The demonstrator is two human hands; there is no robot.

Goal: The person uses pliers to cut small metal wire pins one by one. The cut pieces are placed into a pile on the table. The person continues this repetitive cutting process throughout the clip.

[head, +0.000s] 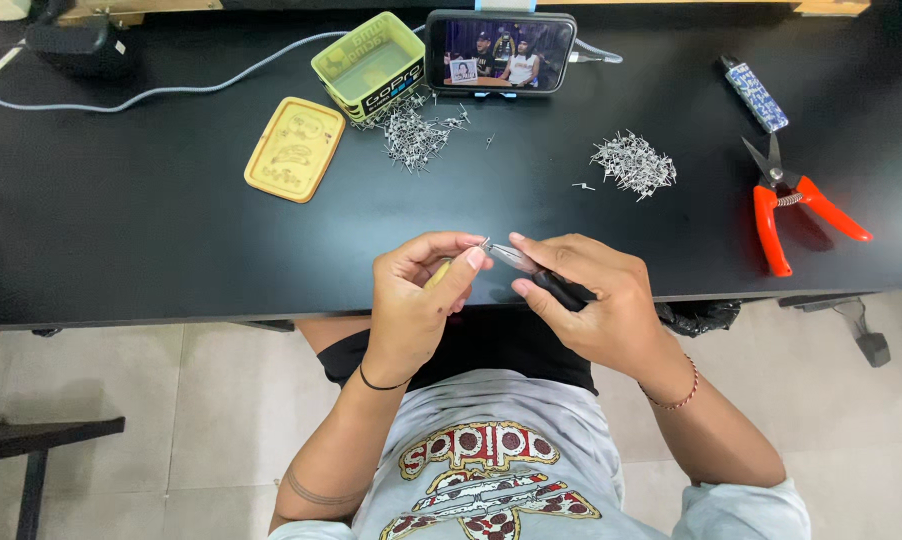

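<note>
R hand [596,305] grips pliers [531,268], tips pointing up-left; L hand [421,295] pinches small metal piece [485,243] at tips. Metal-bit piles [633,163] beyond on worktop [121,230].

Bare tabletop [151,240] ahead of hands; pin piles [633,163], snips [796,205] further back

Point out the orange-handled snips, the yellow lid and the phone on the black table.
Orange-handled snips [783,205]: head view, on the spring between the handles.
Flat yellow lid [295,148]: head view, lid's middle.
Phone standing on its side [500,52]: head view, screen's middle.
</note>
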